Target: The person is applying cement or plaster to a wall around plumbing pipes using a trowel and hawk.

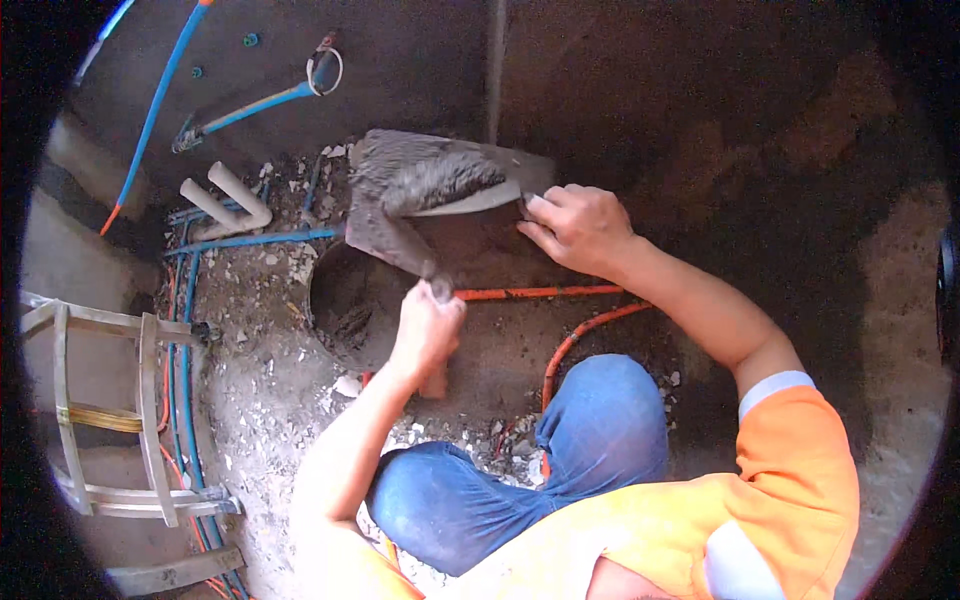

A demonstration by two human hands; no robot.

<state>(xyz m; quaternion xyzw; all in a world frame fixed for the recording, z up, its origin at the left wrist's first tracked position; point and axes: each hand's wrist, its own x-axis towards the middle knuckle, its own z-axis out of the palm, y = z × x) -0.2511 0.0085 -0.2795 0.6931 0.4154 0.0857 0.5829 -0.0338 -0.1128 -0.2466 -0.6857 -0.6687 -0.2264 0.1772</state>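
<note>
My left hand is closed around the handle of a flat, mortar-smeared tool, which looks like a plasterer's hawk. A thick heap of wet grey mortar lies on it. My right hand is closed on a trowel, whose pale blade edge lies along the near side of the mortar. The far part of the trowel is blurred and partly hidden by mortar. Below the hawk stands a round bucket with dark mortar inside, partly covered by my left hand and the tool.
An orange conduit runs beside the bucket, and another curves by my knee. Blue pipes and white pipe stubs rise at the left. A ladder lies at the far left. Rubble covers the floor; dark walls stand ahead.
</note>
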